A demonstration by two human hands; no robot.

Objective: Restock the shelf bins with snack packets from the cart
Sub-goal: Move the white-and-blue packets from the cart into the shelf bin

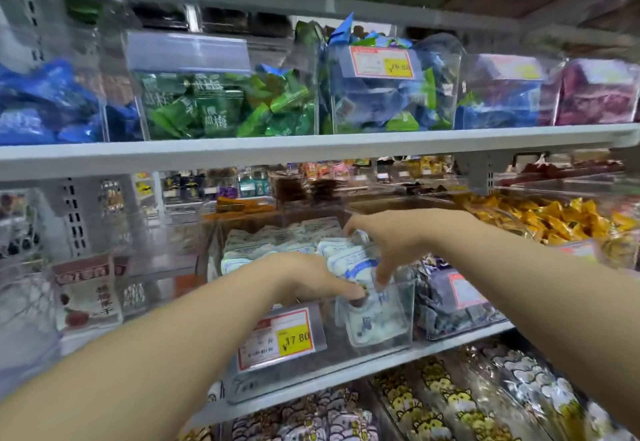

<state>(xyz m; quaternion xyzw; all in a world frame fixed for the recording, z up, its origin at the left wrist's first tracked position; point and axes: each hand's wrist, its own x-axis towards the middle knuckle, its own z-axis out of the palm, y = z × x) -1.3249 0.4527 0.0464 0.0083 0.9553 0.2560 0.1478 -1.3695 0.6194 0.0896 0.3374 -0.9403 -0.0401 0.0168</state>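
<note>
Reaching into clear bin [406,304]: left hand [308,279] flat, fingers pressing packets [273,250]. Right hand [388,243] claws round packets; fingertips partly hidden, print blurred.

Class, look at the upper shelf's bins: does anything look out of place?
Yes. Green packets lie mixed into the bin of blue packets, and one blue packet pokes up above its rim.

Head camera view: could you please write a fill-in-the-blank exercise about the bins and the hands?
1. The left hand and right hand reach into one clear bin of white-and-____ snack packets.
2. Its yellow price label reads ____.
3. The upper-shelf bin with a blank label holder holds ____ packets.

Missing words: blue; 17.80; green.
</note>
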